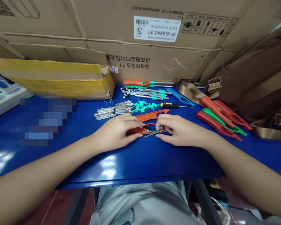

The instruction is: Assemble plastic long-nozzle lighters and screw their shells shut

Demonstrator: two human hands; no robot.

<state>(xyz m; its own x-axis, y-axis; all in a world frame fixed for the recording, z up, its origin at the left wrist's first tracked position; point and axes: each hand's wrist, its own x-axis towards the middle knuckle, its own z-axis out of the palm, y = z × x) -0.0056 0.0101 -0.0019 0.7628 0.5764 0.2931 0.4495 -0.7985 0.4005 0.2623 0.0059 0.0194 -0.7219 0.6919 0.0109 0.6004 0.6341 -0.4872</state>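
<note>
My left hand [118, 129] grips the left end of an orange lighter casing half [144, 132] lying on the blue table. Inside this shell sit a small black part [147, 127] and a thin white wire [152, 131]. At the right end, my right hand [178, 128] is closed, its fingertips pinching at the wire; the exact contact is partly hidden by the fingers. A thin grey metal piece [150, 135] shows along the near side of the shell, close to the right thumb. Just behind lies a second orange casing half [152, 115].
Beyond my hands lie teal plastic clips [144, 107], clear lighter tanks [104, 113], metal rods with wires [152, 93] and a screwdriver [170, 105]. Coloured casings [219, 117] are piled at right, near a brown bag [255, 72]. Cardboard boxes [84, 89] stand behind.
</note>
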